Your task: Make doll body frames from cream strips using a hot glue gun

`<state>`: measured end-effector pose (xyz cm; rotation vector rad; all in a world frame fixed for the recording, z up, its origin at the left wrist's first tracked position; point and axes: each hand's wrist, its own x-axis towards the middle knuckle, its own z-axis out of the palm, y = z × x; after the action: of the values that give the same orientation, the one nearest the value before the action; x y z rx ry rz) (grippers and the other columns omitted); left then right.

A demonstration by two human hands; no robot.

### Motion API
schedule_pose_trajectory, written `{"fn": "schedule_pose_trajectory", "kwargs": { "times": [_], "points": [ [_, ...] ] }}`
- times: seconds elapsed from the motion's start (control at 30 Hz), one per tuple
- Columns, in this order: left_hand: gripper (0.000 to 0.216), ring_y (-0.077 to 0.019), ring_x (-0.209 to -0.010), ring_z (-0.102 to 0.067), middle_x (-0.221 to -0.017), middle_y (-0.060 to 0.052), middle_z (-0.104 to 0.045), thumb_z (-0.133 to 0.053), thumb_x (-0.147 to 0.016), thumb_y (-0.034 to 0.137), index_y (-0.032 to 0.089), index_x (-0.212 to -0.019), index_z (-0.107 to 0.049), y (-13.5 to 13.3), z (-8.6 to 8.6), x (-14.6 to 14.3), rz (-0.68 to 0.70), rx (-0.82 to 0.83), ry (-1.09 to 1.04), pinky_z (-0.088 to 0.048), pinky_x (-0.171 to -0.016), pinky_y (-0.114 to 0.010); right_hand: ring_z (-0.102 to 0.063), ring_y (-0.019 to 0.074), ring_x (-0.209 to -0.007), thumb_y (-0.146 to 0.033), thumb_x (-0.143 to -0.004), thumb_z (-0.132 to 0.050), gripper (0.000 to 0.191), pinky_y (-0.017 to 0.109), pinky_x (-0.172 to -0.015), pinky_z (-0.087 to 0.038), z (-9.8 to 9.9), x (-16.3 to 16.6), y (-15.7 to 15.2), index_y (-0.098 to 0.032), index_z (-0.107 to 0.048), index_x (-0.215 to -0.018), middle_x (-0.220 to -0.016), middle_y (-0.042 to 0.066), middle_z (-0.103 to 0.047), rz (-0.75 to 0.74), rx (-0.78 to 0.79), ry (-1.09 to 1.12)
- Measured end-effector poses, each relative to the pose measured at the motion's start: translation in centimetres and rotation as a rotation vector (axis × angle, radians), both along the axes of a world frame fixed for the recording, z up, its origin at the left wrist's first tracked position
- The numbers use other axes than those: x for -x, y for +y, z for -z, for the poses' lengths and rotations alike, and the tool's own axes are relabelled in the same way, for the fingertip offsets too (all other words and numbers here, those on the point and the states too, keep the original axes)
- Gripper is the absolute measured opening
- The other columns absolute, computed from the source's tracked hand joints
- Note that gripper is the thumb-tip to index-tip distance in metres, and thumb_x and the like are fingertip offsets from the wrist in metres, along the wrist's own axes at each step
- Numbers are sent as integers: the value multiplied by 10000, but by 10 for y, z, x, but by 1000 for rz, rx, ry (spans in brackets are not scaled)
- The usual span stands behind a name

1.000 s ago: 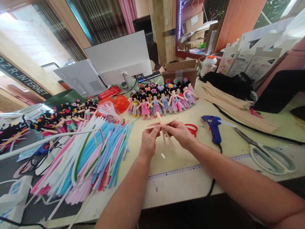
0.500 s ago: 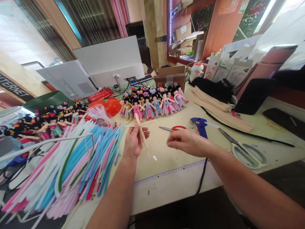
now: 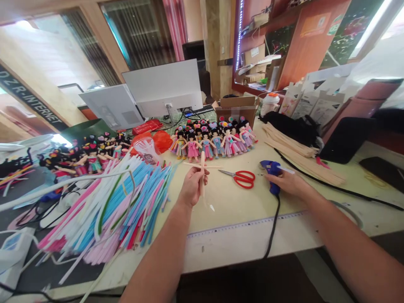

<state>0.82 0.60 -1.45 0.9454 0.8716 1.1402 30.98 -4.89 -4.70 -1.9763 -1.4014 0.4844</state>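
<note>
Pale yellow counter (image 3: 235,210) stretches before us; over it, a cream-coloured cross of slim stems (image 3: 203,158) rises from the left hand (image 3: 192,185), gripped below the crossing, probably to keep its arms clear. Right hand (image 3: 288,183) lies over the handle of a blue plastic glue gun (image 3: 270,166); I can't tell whether its fingers have closed. Red-handled metal scissors (image 3: 244,178) lie between, within easy reach; colourful black-haired dolls (image 3: 206,144) crowd behind, apparently kept aside.

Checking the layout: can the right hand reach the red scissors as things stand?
Probably yes: the scissors lie uncovered, bare table between them and the right hand, though it is at the glue gun.
</note>
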Motion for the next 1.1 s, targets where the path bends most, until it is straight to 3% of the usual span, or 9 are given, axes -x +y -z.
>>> {"fn": "schedule_pose_trajectory", "kwargs": {
  "times": [0.1, 0.17, 0.23, 0.4, 0.57, 0.73, 0.87, 1.1],
  "points": [
    [182, -55, -517, -477, -719, 6, -593, -635, -655, 206, 150, -819, -583, 2, 1, 2, -5, -13, 11, -376, -520, -212, -505, 178, -485, -393, -676, -619, 231, 303, -476, -378, -11, 12, 4, -208, -556, -553, -474, 30, -540, 85, 89, 9],
    [196, -55, -511, -493, -719, 11, -595, -663, -655, 236, 154, -811, -578, 3, 3, 3, 2, -3, 13, -383, -517, -212, -545, 189, -534, -373, -673, -598, 175, 302, -471, -413, -24, 22, 4, -199, -609, -694, -574, 48, -587, 83, 46, 220],
    [235, -60, -497, -508, -719, 18, -598, -692, -653, 271, 162, -824, -572, 5, 4, 4, 8, 17, 22, -386, -502, -215, -584, 194, -613, -361, -645, -606, 246, 296, -489, -446, -39, 34, 6, -200, -636, -830, -717, 73, -634, -10, -27, 454],
    [293, -56, -469, -500, -702, 19, -606, -739, -641, 333, 166, -795, -555, 9, 8, 8, 5, 32, 38, -361, -468, -208, -522, 131, -559, -371, -615, -649, 277, 252, -450, -398, -67, 72, 25, -191, -654, -826, -780, 75, -647, -274, -69, 701],
    [335, -51, -470, -485, -674, 9, -607, -771, -607, 361, 152, -768, -565, 14, 11, 12, 7, 52, 56, -347, -467, -204, -477, 97, -483, -475, -701, -632, 324, 240, -418, -354, -58, 103, 39, -157, -654, -759, -734, 74, -651, -381, -33, 640],
    [346, -47, -467, -478, -660, 7, -606, -777, -605, 367, 142, -772, -575, 14, 13, 9, 38, 90, 86, -353, -473, -203, -491, 105, -497, -535, -746, -580, 395, 230, -431, -357, -42, 109, 36, -149, -660, -768, -634, 42, -612, -426, 55, 549],
    [326, -52, -467, -477, -660, 2, -604, -769, -624, 353, 137, -783, -584, 13, 14, 7, 50, 97, 109, -347, -470, -211, -463, 104, -472, -532, -770, -552, 394, 222, -407, -330, -41, 108, 34, -152, -656, -758, -536, 9, -541, -412, 122, 496],
    [314, -58, -472, -480, -662, 1, -599, -763, -626, 349, 140, -775, -581, 12, 13, 5, 56, 95, 135, -340, -474, -217, -467, 96, -474, -476, -783, -542, 339, 229, -418, -350, -43, 112, 34, -158, -660, -793, -617, 22, -594, -407, 99, 475]
  ]
}}
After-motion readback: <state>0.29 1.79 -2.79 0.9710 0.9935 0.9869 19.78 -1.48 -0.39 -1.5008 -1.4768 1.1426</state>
